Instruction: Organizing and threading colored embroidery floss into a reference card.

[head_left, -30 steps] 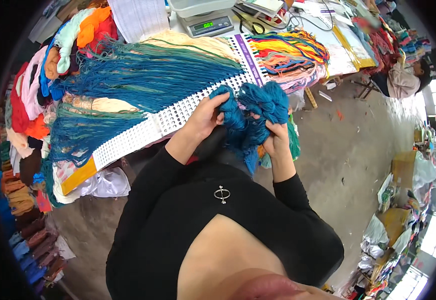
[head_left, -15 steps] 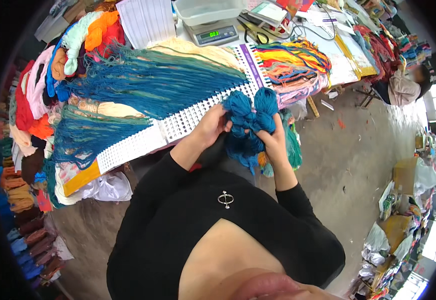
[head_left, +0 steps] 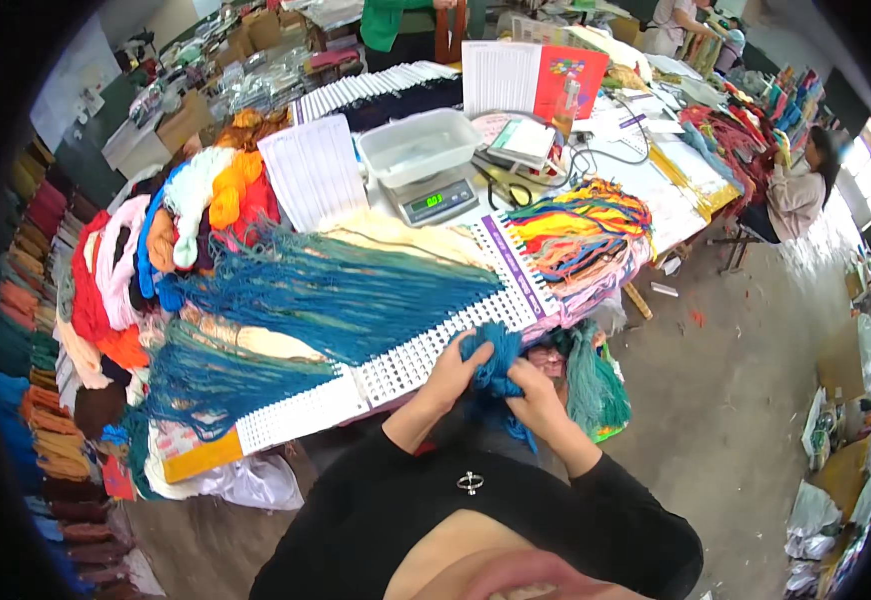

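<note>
Left hand (head_left: pixel 444 378): curling partly closed around the left side of the blue skein (head_left: pixel 497 350), its thumb lying across the front; some fingers are hiding behind the yarn, so how firmly they are pressing I cannot tell.
Right hand (head_left: pixel 540 398): bending its fingers inward and holding the skein's lower right side; its grip is showing mostly from the back, so the exact opening I cannot tell.
Yarn's feel: appearing soft, limp and probably light, giving easily under the fingers; it is likely neither slipping much nor breaking, though loose strands could be snagging or tangling.
Best hold: taking the thick, bunched body from both sides, as the hands are doing, is probably keeping the strands together better than pinching single threads.
Skein's place: sitting between the two hands, touching both, to the right of the left hand and to the upper left of the right; a few blue ends are dangling below.
Perforated white card (head_left: pixel 411 347): lying on the table just beyond the hands, with long blue-green threads (head_left: pixel 356 300) spreading from its far edge.
Green yarn bundle (head_left: pixel 592 385): hanging near the right hand, on its outer side.
</note>
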A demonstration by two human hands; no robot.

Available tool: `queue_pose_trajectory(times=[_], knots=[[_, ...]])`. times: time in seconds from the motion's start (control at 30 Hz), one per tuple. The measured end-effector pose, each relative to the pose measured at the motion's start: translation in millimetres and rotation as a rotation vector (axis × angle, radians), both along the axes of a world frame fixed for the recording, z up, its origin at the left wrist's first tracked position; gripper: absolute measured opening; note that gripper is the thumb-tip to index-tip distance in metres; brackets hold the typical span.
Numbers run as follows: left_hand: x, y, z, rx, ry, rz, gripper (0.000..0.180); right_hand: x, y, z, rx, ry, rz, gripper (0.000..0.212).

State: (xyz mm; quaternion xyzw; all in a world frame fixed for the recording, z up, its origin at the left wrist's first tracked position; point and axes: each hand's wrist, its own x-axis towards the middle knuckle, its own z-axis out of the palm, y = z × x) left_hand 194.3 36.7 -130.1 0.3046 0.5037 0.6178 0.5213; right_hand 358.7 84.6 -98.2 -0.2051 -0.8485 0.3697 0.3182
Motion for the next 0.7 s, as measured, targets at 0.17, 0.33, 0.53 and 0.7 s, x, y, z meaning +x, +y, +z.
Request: queue_pose_trajectory(times=[0.17, 0.33, 0.53, 0.7], knots=[[-8.1, 0.9, 7.5, -0.005, -0.001, -0.052, 0.02, 5.9, 11.8, 10.4, -0.217, -0.126, 0.221, 0.032], [-0.3, -2.6, 11.7, 0.031, 0.318, 0.005, 0.023, 0.7, 8.3, -4.8, -0.488, 0.051, 0.07, 0.036], [4.5, -9.1, 24.5, 0.146, 0.587, 0.042, 0.024, -0.8, 7.1, -26.5, -0.816, 0.247, 0.011, 0.055], [6.9, -16.5, 35.8, 0.265, 0.583, -0.249, 0.026, 17.2, 8.9, -29.1, -0.962, 0.142, 0.283, 0.043]])
